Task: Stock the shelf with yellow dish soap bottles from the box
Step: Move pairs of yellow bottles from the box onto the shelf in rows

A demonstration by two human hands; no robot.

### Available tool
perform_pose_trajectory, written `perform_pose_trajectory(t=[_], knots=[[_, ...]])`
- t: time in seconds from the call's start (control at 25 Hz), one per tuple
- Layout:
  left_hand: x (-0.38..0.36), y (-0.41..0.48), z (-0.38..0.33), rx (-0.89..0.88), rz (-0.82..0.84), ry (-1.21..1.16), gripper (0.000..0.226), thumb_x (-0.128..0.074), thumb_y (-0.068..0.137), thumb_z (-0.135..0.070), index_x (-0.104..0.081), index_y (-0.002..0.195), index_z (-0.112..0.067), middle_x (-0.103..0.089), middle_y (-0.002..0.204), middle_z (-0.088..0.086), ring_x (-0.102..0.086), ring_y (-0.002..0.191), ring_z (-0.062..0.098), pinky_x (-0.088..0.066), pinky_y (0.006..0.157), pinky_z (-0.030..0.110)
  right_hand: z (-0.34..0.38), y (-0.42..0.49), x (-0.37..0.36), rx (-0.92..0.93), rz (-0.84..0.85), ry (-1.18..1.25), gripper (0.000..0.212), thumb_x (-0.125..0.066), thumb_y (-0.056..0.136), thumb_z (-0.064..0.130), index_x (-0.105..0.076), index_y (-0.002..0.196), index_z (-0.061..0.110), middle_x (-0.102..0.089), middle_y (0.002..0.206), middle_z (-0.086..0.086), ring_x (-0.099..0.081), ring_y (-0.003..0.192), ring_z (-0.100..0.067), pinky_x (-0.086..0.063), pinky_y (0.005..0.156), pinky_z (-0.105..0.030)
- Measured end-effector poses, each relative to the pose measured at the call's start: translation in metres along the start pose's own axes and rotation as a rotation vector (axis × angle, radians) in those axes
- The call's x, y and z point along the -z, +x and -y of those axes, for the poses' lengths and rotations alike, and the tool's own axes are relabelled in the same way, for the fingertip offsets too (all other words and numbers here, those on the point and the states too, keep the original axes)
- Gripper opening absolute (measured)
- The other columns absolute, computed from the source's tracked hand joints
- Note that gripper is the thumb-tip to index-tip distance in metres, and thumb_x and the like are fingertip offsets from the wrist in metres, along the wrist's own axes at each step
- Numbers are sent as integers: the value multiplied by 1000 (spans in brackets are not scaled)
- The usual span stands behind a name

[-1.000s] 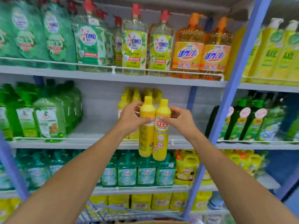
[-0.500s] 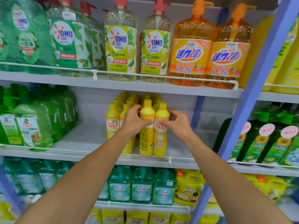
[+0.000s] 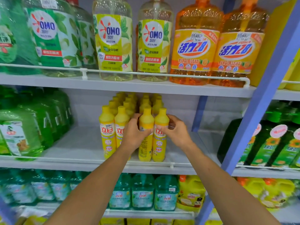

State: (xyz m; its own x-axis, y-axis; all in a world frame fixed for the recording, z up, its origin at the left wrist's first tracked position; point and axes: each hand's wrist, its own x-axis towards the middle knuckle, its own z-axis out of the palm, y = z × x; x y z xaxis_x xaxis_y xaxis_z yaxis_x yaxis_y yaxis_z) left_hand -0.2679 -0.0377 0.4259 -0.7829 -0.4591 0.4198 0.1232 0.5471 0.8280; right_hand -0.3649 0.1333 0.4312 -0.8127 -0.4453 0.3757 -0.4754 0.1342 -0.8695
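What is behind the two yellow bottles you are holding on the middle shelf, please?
Behind the two held bottles stand rows of identical yellow bottles, only their caps and shoulders showing. Their bodies, and how far back the rows reach, are hidden.

**Two bottles at shelf front**

Left hand [image 3: 135, 135] grips tall yellow plastic dish soap bottle [image 3: 145, 127]; right hand [image 3: 176, 131] grips its twin [image 3: 160, 142]. Both upright, touching, apparently resting on white metal shelf [image 3: 78, 146], beside yellow bottle rows [image 3: 108, 127].

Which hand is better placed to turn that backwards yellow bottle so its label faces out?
Left. The left hand already wraps the backwards bottle; the right hand holds its neighbour.
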Motion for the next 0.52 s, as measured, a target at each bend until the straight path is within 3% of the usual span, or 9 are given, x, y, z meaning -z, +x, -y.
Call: perform_pose_trajectory(t=[0.12, 0.24, 0.36, 0.44, 0.52], knots=[[-5, -5, -1, -8, -74, 97, 78, -86, 66, -53, -51, 132, -29, -69, 119, -4, -66, 108, 17, -58, 87, 42, 4, 0, 2, 13, 5, -82, 63, -86, 76, 35, -61, 132, 18, -73, 115, 5, -71, 100, -7, -58, 87, -22], [-11, -11, -2, -12, -127, 145, 84, -78, 65, -67, -48, 134, -32, -67, 121, -4, -64, 111, 19, -57, 88, 44, 8, -3, 3, 16, -15, -139, 60, -86, 77, 37, -62, 130, 19, -72, 113, 6, -70, 97, -6, -55, 81, -14], [-15, -15, 5, -8, -116, 119, 73, -80, 70, -60, -54, 131, -31, -68, 119, -8, -65, 108, 13, -57, 89, 41, 12, -5, 4, 5, -14, -144, 56, -86, 79, 34, -63, 128, 20, -71, 109, 7, -67, 91, 2, -54, 75, -8], [-12, -19, 9, 35, -42, 27, 52, -82, 76, -46, -61, 120, -27, -70, 109, -12, -67, 100, 6, -59, 88, 41, 14, -4, 6, -4, -3, -145, 53, -85, 80, 32, -63, 126, 20, -70, 106, 8, -65, 89, 6, -53, 72, -6], [-8, -19, 16, 46, 29, -35, 49, -82, 82, -31, -61, 125, -23, -71, 115, -9, -67, 105, 7, -58, 93, 42, 15, -4, 6, -15, 6, -141, 51, -84, 81, 30, -63, 125, 20, -68, 105, 10, -64, 88, 8, -51, 68, -3]])
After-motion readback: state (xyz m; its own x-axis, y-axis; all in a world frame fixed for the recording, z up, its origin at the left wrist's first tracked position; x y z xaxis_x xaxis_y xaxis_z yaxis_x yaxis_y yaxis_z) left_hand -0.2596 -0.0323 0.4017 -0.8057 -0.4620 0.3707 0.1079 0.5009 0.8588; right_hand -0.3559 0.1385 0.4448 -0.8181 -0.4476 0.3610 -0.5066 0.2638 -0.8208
